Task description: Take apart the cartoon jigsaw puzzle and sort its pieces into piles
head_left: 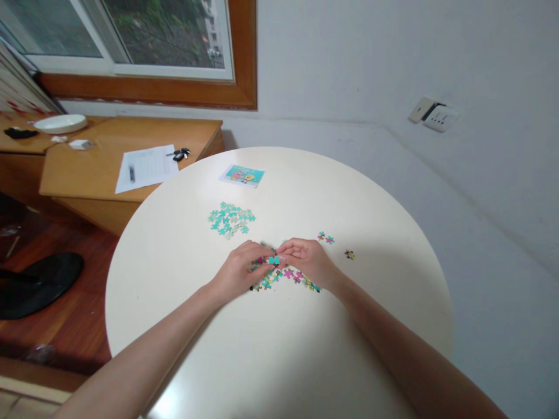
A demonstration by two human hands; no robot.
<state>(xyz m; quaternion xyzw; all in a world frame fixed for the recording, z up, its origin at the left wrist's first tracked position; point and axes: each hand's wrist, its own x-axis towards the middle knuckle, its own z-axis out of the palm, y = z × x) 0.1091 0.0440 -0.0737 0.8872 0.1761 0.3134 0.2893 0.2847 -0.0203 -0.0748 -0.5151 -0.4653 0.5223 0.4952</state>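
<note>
My left hand (239,267) and my right hand (311,263) meet over a loose pile of colourful jigsaw puzzle pieces (289,273) on the round table. Between their fingertips is a teal jigsaw puzzle piece (273,260), pinched by the left thumb and fingers. The right thumb and fingers close in on its other side; whether they hold a second piece is hard to see. My hands cover part of the pile. Farther back and left lies a heap of teal and pale pieces (230,220). Two pieces (325,237) and another small cluster (350,254) lie beyond my right hand.
A small picture card (243,175) lies near the far edge of the white round table (209,337). Left of it, a wooden desk (105,137) holds a paper sheet (148,166), keys (180,154) and a white plate (61,123). A wall stands to the right.
</note>
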